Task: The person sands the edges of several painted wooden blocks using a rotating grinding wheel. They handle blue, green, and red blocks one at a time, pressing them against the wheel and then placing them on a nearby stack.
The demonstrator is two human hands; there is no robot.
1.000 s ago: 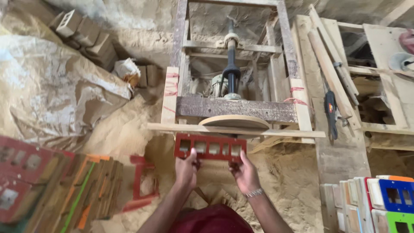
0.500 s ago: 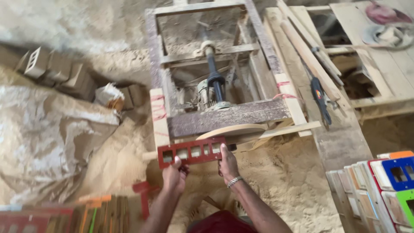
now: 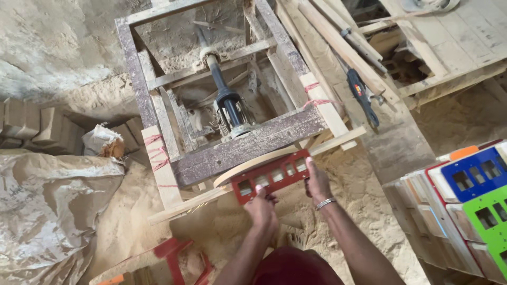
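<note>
Sanding disc mostly hidden — behind red panel, frame.

Single view: head cam, worn, looking steeply down and forward over the person's own arms. Close range. Wooden machine frame fills centre toward 12 o'clock, both hands just below centre, painted panel stack at 4 o'clock, sacking at 8 o'clock.

- Red panel now tilts, right end higher; earlier it lay level.
- Left hand sits lower than right hand; a second ago both were level.
</note>
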